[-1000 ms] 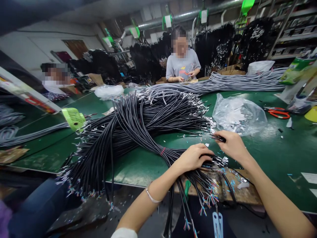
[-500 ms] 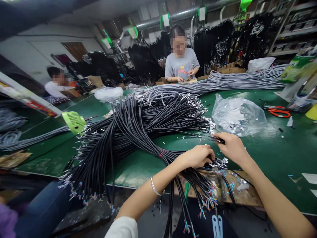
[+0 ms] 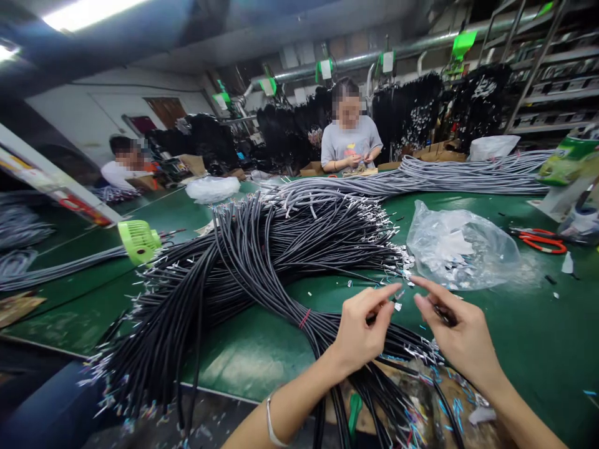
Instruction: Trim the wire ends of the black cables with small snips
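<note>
My left hand (image 3: 362, 327) is closed, with forefinger and thumb near a small pale strand; what it holds is too small to make out. Facing it, my right hand (image 3: 463, 330) has its forefinger and thumb slightly apart, while its other fingers curl round a dark tool (image 3: 445, 315). Below my left hand runs a bundle of black cables (image 3: 322, 327) bound by a red tie (image 3: 304, 318); its stripped ends lie between and below both hands. A large heap of black cables (image 3: 224, 268) fills the left and middle of the green table (image 3: 262, 368).
A clear bag of scraps (image 3: 463, 249) lies beyond my right hand, with orange-handled pliers (image 3: 543, 240) further right. Grey cables (image 3: 449, 174) cross the back. A green fan (image 3: 139, 242) stands left. A person (image 3: 350, 140) works opposite; another person (image 3: 124, 165) sits at the far left.
Both hands have lifted off the cable ends, and their fingertips now point at each other. My right forefinger has stretched out from the dark tool. The view has tilted up slightly.
</note>
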The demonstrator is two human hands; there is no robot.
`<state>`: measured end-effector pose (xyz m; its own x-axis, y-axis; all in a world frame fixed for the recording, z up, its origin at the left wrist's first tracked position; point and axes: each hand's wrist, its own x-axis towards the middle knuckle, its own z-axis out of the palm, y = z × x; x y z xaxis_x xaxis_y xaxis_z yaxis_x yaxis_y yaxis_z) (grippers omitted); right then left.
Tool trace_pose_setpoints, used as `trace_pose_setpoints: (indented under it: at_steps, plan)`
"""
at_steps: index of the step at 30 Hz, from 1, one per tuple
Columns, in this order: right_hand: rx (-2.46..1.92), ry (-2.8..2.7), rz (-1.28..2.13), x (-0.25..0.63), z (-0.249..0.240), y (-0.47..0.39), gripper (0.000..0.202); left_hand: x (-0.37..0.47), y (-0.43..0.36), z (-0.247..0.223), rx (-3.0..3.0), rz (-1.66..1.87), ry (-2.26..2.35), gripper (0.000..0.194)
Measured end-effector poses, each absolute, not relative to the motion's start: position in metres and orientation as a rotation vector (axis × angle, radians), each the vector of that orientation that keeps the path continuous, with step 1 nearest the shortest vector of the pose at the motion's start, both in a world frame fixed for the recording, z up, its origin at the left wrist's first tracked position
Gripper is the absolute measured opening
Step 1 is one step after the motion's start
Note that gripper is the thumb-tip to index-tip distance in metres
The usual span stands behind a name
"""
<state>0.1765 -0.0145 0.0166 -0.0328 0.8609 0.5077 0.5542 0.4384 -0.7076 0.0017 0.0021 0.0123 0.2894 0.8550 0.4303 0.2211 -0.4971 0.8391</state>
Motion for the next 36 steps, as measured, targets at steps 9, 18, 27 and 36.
trace_pose_setpoints:
  at_steps: [9, 18, 27, 36]
  plan:
    - [-1.104, -1.792, 0.272, 0.175, 0.017, -0.018, 0.025, 0.002, -0.001, 0.013, 2.015, 1.324, 1.084, 0.02]
    - [-1.267, -1.741, 0.274, 0.169, 0.014, -0.02, 0.031, 0.002, 0.003, 0.01, 1.639, 1.309, 1.137, 0.017]
    - [-1.188, -1.859, 0.293, 0.166, 0.01, -0.017, 0.032, 0.003, 0.003, 0.014, 1.595, 1.478, 1.156, 0.008]
    - [-1.14, -1.82, 0.386, 0.164, 0.01, -0.019, 0.025, 0.003, 0.002, 0.014, 1.693, 1.518, 1.122, 0.005]
